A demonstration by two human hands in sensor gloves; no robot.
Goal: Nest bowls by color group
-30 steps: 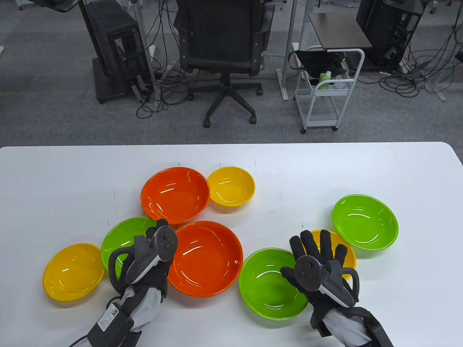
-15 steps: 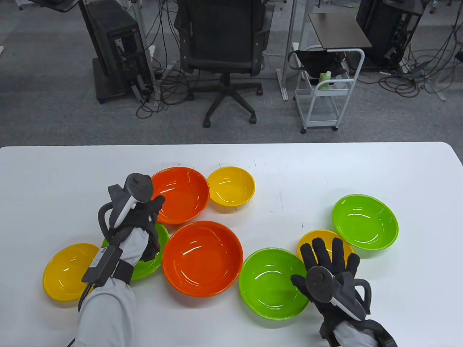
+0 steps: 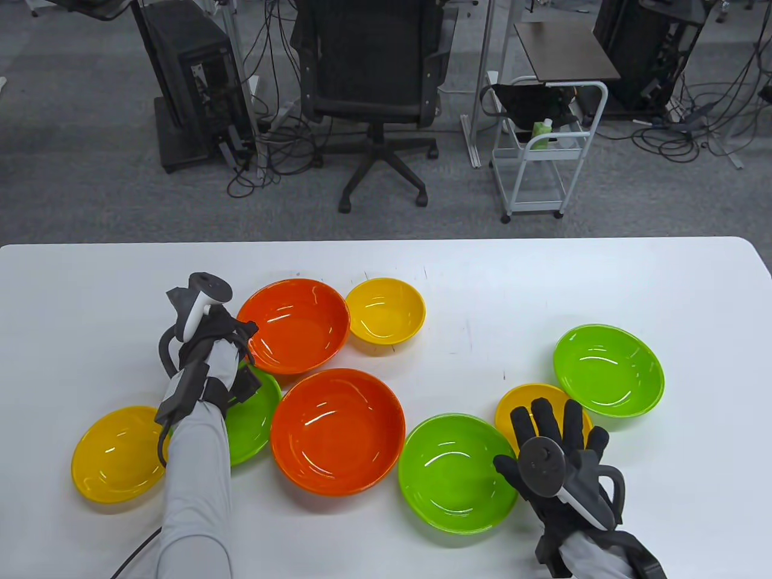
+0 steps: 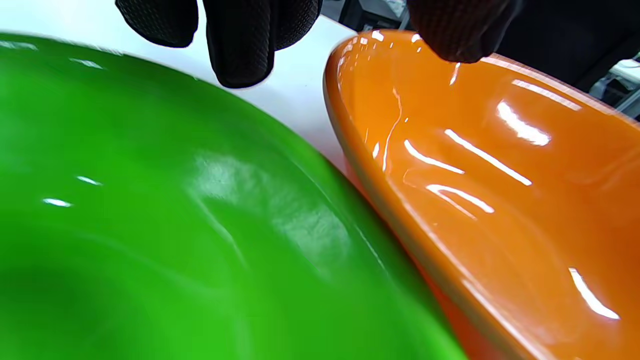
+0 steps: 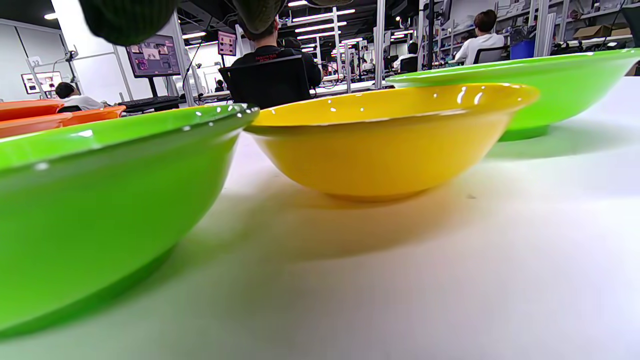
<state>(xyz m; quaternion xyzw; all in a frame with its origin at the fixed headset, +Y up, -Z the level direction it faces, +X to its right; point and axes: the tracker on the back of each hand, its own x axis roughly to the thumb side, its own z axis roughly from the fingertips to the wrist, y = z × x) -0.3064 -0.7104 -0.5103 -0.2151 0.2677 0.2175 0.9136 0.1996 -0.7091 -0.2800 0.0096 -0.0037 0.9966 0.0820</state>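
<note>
Several bowls stand singly on the white table: two orange, far and near; three yellow, far, left and right; three green, left, middle and right. My left hand is at the far orange bowl's left rim. In the left wrist view its fingers hang outside the rim and the thumb over the orange bowl, apart from it. My right hand is spread flat over the right yellow bowl's near edge, holding nothing.
The left green bowl lies against the far orange bowl, under my left wrist. In the right wrist view the yellow bowl stands between the middle green bowl and the right green bowl. An office chair stands beyond the table.
My left hand has moved from the near orange bowl's left edge up and left to the far orange bowl's left rim. My right hand has drawn back slightly toward the near edge.
</note>
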